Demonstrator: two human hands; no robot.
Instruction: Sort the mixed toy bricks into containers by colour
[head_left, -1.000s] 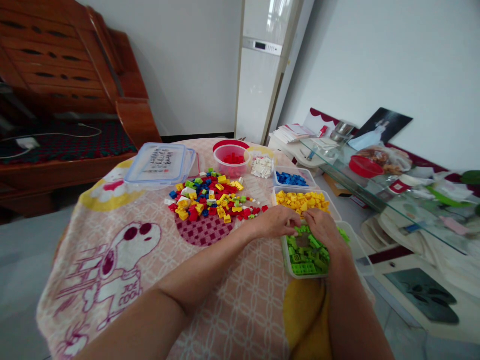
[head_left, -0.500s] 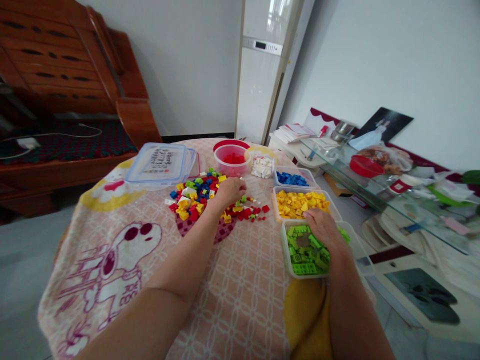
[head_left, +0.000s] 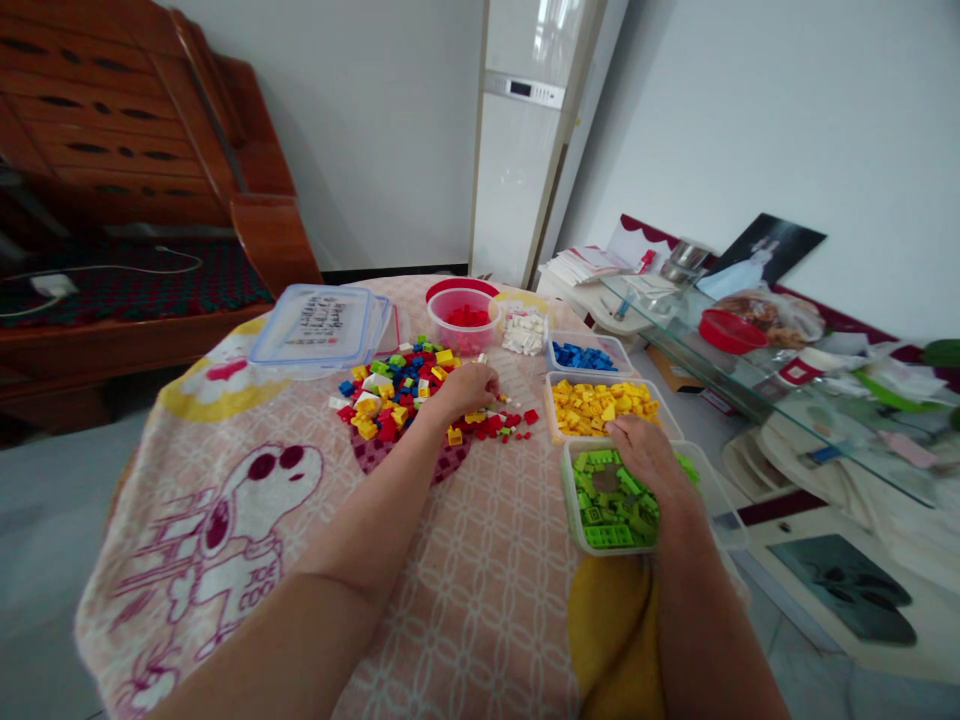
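Two bare hands above a cloth-covered tabletop (head_left: 480,580), with both forearms cut off by the lower border of the view. The left hand (head_left: 471,388) extends over the right side of a pile of mixed blocks (head_left: 390,390), covering part of it; its fingertips are hard to make out, and whether its grip is closed on a block cannot be told. The right hand (head_left: 643,448) lies across the adjoining rims of the box of yellow blocks (head_left: 550,408) and the box of green blocks (head_left: 571,505), hiding part of each; its grip likewise cannot be read.

Both boxes stand along the tabletop's right edge, a box of blue blocks (head_left: 621,358) beyond them. Toward the far edge are white blocks (head_left: 523,333), their container indistinct, and a round tub (head_left: 442,337) of red blocks; lids (head_left: 322,325) lie at the far left edge. Between pile and boxes, a broad stretch of pink latticed cloth runs toward the near edge.

Surroundings: a wooden seat (head_left: 262,170), a tall white cabinet (head_left: 514,180) and a crowded glass shelf (head_left: 787,405).
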